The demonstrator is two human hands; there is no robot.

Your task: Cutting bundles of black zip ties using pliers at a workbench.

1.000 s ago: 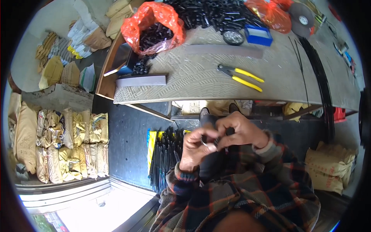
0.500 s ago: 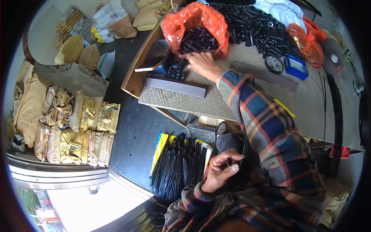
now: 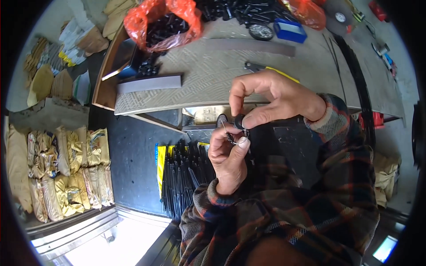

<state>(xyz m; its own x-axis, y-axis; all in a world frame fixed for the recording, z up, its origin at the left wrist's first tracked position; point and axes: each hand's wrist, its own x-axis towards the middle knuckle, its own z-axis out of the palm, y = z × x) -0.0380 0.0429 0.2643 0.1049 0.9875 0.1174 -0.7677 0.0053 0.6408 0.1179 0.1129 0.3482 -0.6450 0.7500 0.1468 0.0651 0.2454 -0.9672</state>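
My left hand point(image 3: 228, 162) is closed in a pinch on a thin bent wire point(image 3: 230, 138) that carries small black pieces. Just above it, my right hand point(image 3: 277, 97) pinches a small black cylindrical part point(image 3: 238, 120) between thumb and fingertips, right by the wire's end. Whether the wire passes through that part cannot be made out. On the workbench point(image 3: 208, 84) beyond, a red plastic bag point(image 3: 133, 26) stands open with many similar black parts point(image 3: 166, 31) inside. More black parts point(image 3: 148, 68) lie beside the bag.
Flat grey strips point(image 3: 151, 83) and yellow-handled pliers point(image 3: 284, 75) lie on the bench. Farther back are a dish of small metal bits point(image 3: 261, 31) and a blue box point(image 3: 289, 31). Black rods point(image 3: 182, 173) stand bundled below. Wrapped packages point(image 3: 71, 190) are stacked at left.
My right hand has come back from the red bag to my left hand, with a black part in its fingers. My left hand has risen slightly. The view has shifted.
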